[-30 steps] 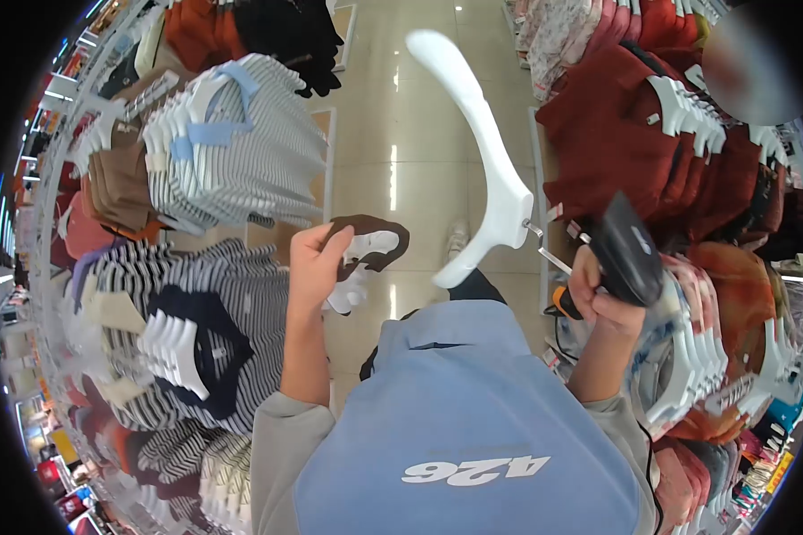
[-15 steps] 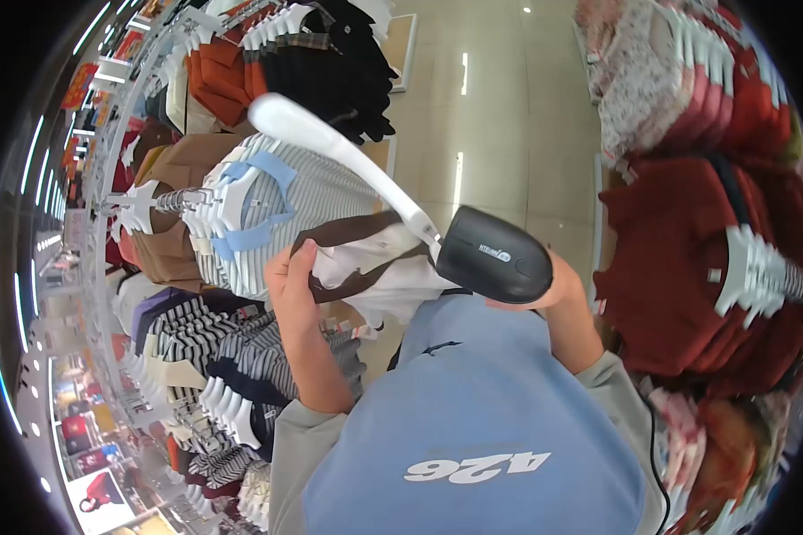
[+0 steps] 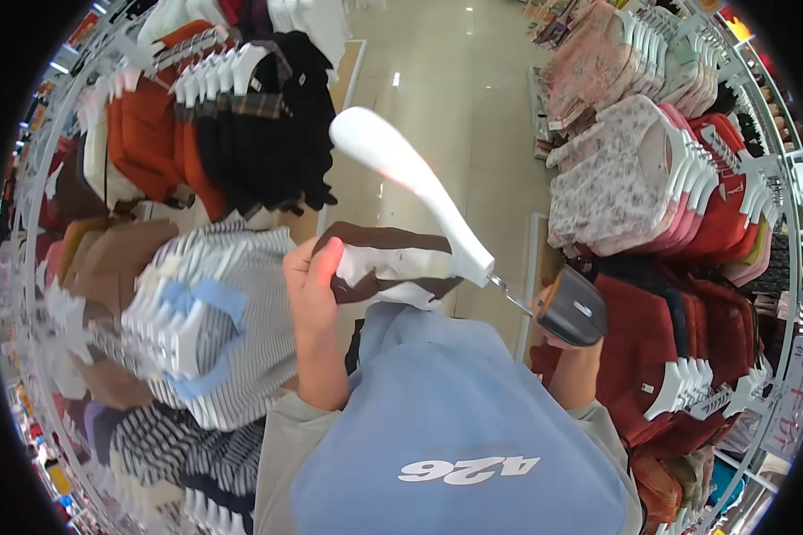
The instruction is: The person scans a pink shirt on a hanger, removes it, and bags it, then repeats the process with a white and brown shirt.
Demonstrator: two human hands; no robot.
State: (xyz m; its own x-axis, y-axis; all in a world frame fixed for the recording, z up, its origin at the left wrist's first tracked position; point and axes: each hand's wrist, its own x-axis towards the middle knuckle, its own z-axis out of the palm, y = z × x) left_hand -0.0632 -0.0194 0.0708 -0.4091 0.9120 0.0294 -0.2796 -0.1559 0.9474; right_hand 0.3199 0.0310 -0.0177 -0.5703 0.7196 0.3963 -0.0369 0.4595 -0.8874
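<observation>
My left hand (image 3: 312, 281) grips the collar of a brown and white garment (image 3: 385, 266) held up in front of my chest. One arm of a white plastic hanger (image 3: 410, 183) lies inside the garment, and its other arm sticks up and to the left. My right hand (image 3: 555, 328) holds a black barcode scanner (image 3: 574, 308) together with the hanger's metal hook (image 3: 509, 293). Most of that hand is hidden behind the scanner.
Grey striped tops on white hangers (image 3: 210, 321) crowd the rack at my left, with black and orange garments (image 3: 241, 134) beyond. Red tops (image 3: 669, 357) and floral pink ones (image 3: 616, 178) hang at my right. A shiny tiled aisle (image 3: 437, 80) runs ahead.
The view swung from the left rack toward the aisle. The scanner hand moved right and down, the hanger tipped more upright, and the garment stayed in my left hand.
</observation>
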